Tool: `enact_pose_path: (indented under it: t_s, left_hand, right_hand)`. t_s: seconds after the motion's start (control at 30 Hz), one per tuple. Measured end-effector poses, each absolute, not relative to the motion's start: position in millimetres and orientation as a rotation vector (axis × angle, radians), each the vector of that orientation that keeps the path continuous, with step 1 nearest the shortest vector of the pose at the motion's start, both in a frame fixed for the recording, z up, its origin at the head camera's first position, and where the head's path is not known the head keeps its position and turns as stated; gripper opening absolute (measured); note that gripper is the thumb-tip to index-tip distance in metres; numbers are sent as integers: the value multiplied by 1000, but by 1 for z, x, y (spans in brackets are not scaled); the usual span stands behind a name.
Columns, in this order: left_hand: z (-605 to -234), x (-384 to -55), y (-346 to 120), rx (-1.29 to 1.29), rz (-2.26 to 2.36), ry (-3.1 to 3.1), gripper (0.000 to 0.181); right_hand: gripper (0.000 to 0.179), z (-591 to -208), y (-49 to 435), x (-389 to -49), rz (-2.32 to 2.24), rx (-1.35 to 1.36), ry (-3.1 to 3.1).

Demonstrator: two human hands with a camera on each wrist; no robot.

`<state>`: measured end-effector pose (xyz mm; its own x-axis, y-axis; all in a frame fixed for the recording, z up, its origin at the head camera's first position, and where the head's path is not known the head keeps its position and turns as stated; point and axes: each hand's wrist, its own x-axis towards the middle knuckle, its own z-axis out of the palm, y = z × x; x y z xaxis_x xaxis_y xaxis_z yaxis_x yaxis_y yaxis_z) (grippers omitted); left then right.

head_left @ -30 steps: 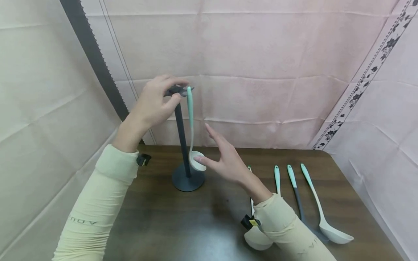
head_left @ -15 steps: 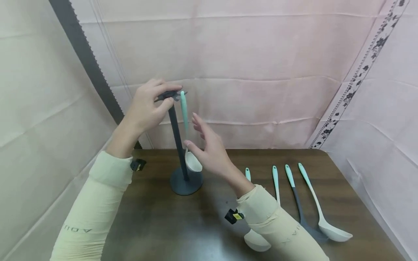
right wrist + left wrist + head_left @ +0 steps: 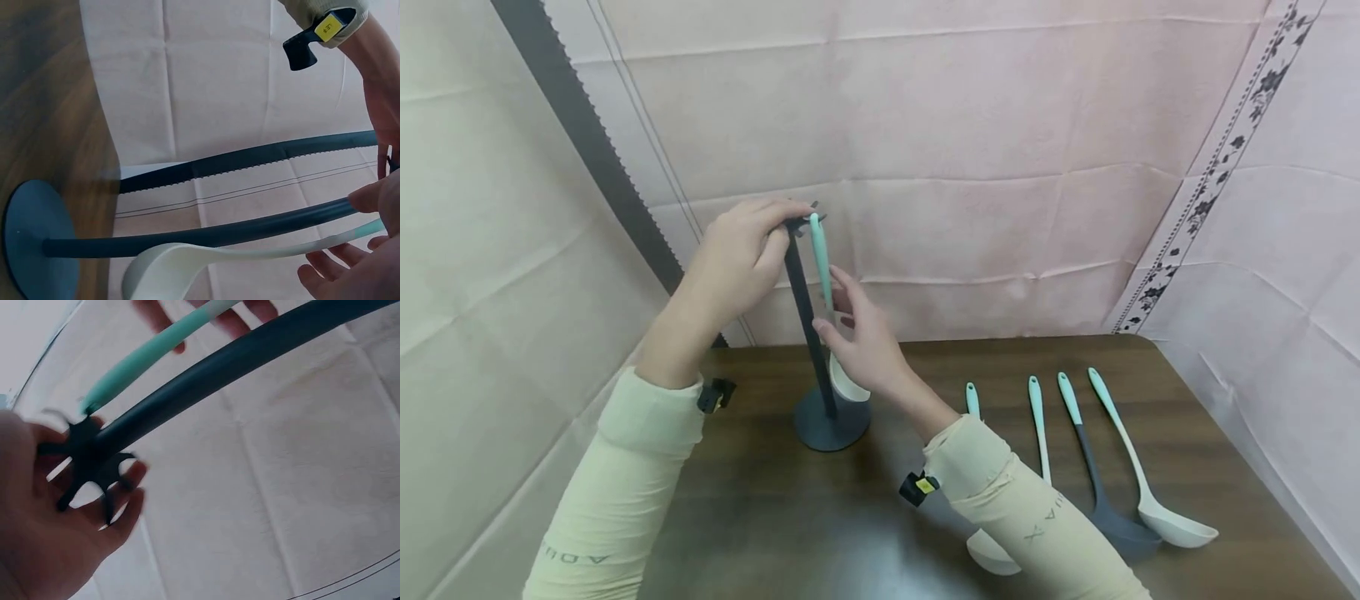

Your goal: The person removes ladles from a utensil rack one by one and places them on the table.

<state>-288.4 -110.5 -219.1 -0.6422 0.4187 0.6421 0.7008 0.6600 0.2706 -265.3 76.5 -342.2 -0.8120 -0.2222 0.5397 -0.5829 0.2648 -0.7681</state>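
A dark utensil stand [image 3: 805, 308] with a round base rises at the table's back left. My left hand [image 3: 726, 258] is at its top, fingers curled about the star-shaped hook crown [image 3: 87, 453]. From one hook hangs a ladle [image 3: 820, 250] with a mint handle and a white bowl, upright beside the post. My right hand [image 3: 868, 346] is around the ladle's lower handle with a loose gap, thumb on the post side. In the right wrist view the fingers [image 3: 328, 269] lie behind the handle, and the white ladle bowl [image 3: 162, 269] hangs near the post.
On the wooden table [image 3: 760, 508] to the right lie several mint-handled utensils: a white ladle [image 3: 1176, 525], a dark-headed utensil [image 3: 1120, 529], a white-shafted one [image 3: 1039, 417], and a white-bowled one [image 3: 992, 552] partly behind my right sleeve. Cloth walls [image 3: 962, 233] enclose the table.
My right hand has moved left and in to the hanging ladle's handle. My left hand has stayed at the stand's top, its fingers now closer around the crown.
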Motion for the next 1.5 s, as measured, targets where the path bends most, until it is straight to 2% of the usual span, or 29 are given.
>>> enact_pose_path:
  t_s: [0.33,0.97,1.5]
  left_hand:
    - [-242,-301,-92,-746,-710,-1945,45]
    - [-244,-305,-88,-704,-650,-1871,47]
    - [-244,-312,-91,-768,-654,-1908,46]
  right_hand:
    - [38,-349,82,-260,1668,745,-2199]
    - [38,-343,97,-256,1704,733,-2156]
    - [39,-345,108,-255,1760,737,-2108]
